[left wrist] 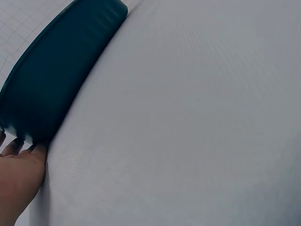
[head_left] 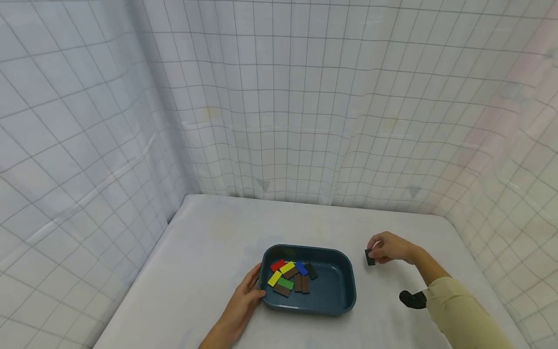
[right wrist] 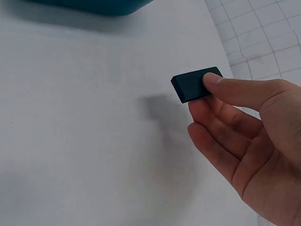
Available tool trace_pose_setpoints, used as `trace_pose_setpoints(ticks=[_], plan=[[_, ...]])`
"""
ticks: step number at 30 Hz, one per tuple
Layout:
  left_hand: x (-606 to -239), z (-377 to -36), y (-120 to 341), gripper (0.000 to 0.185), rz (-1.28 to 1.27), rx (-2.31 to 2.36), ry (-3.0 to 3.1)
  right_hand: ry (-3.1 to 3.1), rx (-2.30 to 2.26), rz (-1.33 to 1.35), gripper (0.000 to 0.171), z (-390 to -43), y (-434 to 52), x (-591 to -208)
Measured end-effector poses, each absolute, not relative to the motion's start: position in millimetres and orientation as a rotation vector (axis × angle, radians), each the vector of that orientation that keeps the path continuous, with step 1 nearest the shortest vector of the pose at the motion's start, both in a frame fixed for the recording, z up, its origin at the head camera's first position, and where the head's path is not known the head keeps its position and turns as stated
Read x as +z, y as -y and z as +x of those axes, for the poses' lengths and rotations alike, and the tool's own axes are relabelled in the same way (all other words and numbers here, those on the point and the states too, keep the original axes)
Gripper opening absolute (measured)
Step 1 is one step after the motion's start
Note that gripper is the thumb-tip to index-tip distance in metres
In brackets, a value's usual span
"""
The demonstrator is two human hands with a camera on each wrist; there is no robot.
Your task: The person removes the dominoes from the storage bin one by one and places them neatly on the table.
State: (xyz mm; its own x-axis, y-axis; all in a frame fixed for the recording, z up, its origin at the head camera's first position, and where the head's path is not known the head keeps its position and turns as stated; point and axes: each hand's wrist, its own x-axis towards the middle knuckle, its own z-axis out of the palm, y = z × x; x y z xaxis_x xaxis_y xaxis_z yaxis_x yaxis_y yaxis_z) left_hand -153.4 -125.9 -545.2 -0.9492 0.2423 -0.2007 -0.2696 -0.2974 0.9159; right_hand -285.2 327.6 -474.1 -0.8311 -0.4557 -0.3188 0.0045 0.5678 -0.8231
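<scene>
We count one teal tray (head_left: 344, 283) holding ten coloured blocks (head_left: 290, 277), one black block (head_left: 370, 257) outside it, and two hands.

beige right sleeve (head_left: 457, 310), black wrist device (head_left: 411, 299)

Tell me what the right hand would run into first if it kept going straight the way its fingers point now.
Probably the teal tray. The right hand, pinching a small black block, points left toward the tray's right wall, with only bare white table between. The hand's height above the table is unclear, so it might pass over the rim.
</scene>
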Motion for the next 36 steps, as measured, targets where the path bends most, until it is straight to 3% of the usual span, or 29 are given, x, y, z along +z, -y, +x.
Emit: trace_pose_setpoints(ticks=[15, 30, 36], plan=[[-555, -153, 125, 0.074, 0.018, 2.321, -1.637, -2.307, -1.293, -0.331, 0.018, -286, -331, -513], [-556, -154, 126, 0.074, 0.038, 2.329, -1.65, -2.594, -1.074, -0.334, 0.011, -277, -319, -510], [-558, -154, 126, 0.073, 0.051, 2.318, -1.637, -2.69, -0.999, -0.347, 0.019, -275, -322, -515]])
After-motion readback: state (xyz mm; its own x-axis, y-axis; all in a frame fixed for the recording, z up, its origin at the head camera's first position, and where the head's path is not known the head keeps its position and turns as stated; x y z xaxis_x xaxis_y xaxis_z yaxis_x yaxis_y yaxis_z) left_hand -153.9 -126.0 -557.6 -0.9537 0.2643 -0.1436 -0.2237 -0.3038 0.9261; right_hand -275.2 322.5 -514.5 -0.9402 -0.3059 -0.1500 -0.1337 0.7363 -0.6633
